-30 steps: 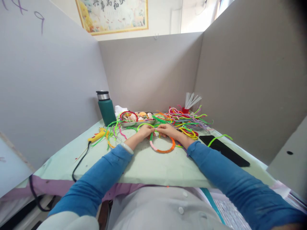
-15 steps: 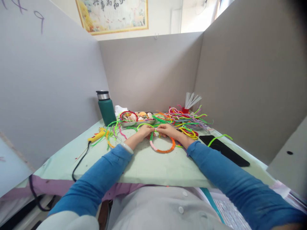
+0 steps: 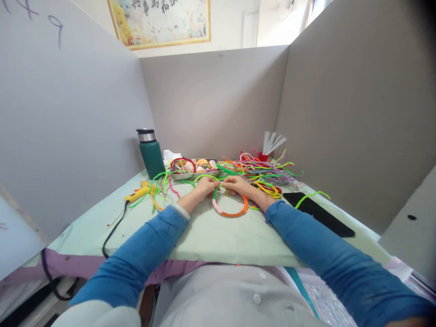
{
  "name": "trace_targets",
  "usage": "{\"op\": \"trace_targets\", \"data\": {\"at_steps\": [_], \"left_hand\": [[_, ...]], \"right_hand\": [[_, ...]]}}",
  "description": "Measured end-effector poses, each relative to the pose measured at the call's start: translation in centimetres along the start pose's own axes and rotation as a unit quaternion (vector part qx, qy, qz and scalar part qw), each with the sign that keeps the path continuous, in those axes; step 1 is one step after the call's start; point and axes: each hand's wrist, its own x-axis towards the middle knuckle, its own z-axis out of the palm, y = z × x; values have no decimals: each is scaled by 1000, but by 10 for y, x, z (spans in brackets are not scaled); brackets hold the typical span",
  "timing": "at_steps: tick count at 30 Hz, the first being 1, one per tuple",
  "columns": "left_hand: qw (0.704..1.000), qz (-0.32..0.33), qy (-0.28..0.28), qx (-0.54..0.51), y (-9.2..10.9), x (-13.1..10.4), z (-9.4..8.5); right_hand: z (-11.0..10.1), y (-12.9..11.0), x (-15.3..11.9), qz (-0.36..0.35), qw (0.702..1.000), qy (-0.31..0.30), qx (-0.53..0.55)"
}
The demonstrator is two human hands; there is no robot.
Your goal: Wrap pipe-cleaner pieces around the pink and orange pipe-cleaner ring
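A ring wrapped in orange, pink and green fuzzy pipe cleaner (image 3: 235,215) hangs or rests just below my fingers, its orange part nearest me. My left hand (image 3: 207,186) pinches the ring's upper left, by the green stretch. Close beside it, my right hand (image 3: 239,186) is closed, thumb and fingertips together at the ring's top. A small pale yellow-green bit shows between the two sets of fingertips. Behind my left hand curves a bright green pipe cleaner (image 3: 203,176); whether it joins the ring is hidden by the fingers.
A metal tray of shells (image 3: 211,173) stands at the back, with loose pipe cleaners (image 3: 252,165) heaped to its right. At the left are a green bottle (image 3: 151,156) and a yellow glue gun (image 3: 138,193). A black phone (image 3: 320,215) lies right; grey partitions (image 3: 218,104) enclose the table.
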Motion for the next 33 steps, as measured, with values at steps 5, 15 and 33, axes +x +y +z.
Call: {"op": "trace_targets", "data": {"at_steps": [5,15,33], "left_hand": [[1000,16,-6,-9,-7,8,1],[1000,0,1,-6,1,-1,-1],[999,7,-3,-54,-2,1,1]], "right_hand": [[0,0,0,4,1000,1,-8],[-1,1,0,-5,1000,-4,-10],[0,4,2,0,1000,-8,-5]]}}
